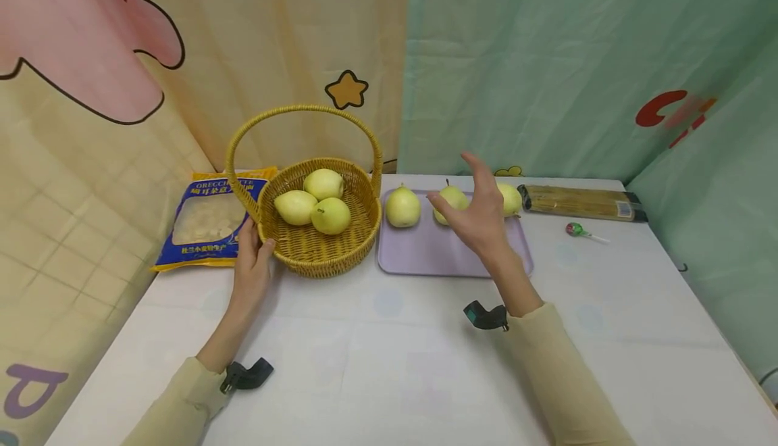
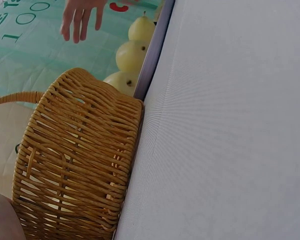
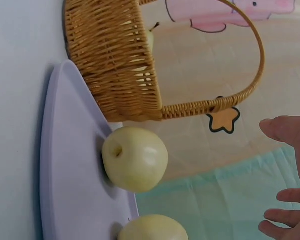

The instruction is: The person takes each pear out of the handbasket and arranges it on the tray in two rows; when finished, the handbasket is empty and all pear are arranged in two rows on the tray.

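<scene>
At the left side of a woven basket (image 1: 316, 250) with a tall handle, my left hand (image 1: 252, 267) rests against the outer wall, thumb close to the rim. Three yellow-green pears (image 1: 331, 216) lie inside the basket. My right hand (image 1: 483, 219) is raised over a lilac tray (image 1: 425, 257), thumb and fingers spread, holding nothing. Along the tray's back part sit a pear (image 1: 403, 207) nearest the basket, a middle pear (image 1: 451, 196) partly behind the right hand, and another pear (image 1: 510, 201) at the right. In the right wrist view, the nearest pear (image 3: 135, 160) stands apart from the fingers.
A blue and yellow pasta bag (image 1: 209, 219) lies left of the basket, beside the left hand. Right of the tray are a long flat brown packet (image 1: 583, 203) and a lollipop (image 1: 577, 230). Curtains (image 1: 523, 61) hang behind the white table (image 1: 365, 365).
</scene>
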The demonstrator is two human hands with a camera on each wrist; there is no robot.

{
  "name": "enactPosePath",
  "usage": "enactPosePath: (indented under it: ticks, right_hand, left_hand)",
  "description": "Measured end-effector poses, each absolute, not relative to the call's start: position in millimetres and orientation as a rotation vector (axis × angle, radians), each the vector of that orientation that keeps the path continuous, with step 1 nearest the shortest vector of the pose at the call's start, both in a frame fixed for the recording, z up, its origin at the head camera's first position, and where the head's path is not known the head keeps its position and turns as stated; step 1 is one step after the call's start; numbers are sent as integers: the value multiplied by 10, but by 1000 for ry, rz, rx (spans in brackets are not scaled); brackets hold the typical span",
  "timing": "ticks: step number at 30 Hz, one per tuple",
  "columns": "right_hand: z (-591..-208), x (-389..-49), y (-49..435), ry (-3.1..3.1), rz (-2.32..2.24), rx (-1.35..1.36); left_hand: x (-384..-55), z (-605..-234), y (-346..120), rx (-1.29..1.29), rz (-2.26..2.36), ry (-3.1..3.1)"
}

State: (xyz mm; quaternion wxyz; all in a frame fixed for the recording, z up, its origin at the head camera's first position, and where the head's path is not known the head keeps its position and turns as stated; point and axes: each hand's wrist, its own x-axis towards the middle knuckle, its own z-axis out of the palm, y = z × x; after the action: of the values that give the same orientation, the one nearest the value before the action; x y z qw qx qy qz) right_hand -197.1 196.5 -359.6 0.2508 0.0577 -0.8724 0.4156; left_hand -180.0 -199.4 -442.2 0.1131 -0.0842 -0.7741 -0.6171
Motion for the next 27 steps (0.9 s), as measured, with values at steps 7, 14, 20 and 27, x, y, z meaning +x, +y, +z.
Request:
enactPosePath:
  ticks: [7,14,20,27]
  right_hand:
    - [-3680,-1970,1724,-2417,1119,308]
    - [-3723,-1944,1547,-2431,1129,444]
    - [-3729,-1951,1381,-2452,1169,533]
    - [-3710,-1977,1113,-2460,1171,583]
  left_hand:
    - [-1767,-4422,-2026,-227,-1796,-2271]
    - [-1812,-4406,-2021,-236,-1798,-2276]
    - [-1810,-4405,-1999,-211,-1803,-2276]
    - [-1782,-4418,-1992,-200,-1803,-2286]
